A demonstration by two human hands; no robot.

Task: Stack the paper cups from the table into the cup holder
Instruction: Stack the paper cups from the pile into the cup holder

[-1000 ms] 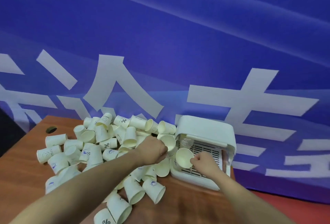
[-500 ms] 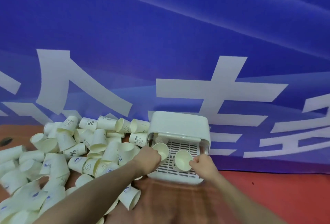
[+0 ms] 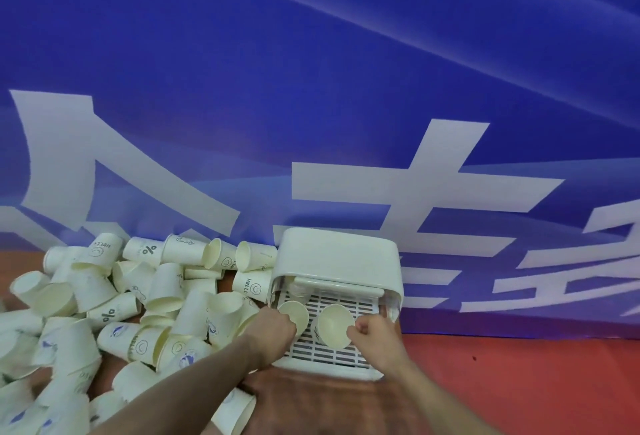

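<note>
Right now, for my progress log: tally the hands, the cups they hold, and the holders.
Hands: 2, left hand and right hand
Held cups: 2, left cup and right cup
Holder: 1
Total: 5

One white cup holder (image 3: 337, 258) at five o'clock. Two hands, left hand (image 3: 273, 329) and right hand (image 3: 375, 332), one cup each. Dozens of loose paper cups (image 3: 166, 282) heaped at eight o'clock; exact count unclear.

Matt paper cups (image 3: 166, 282); smooth white plastic holder (image 3: 337, 254); wood-grain table (image 3: 311, 396).
</note>
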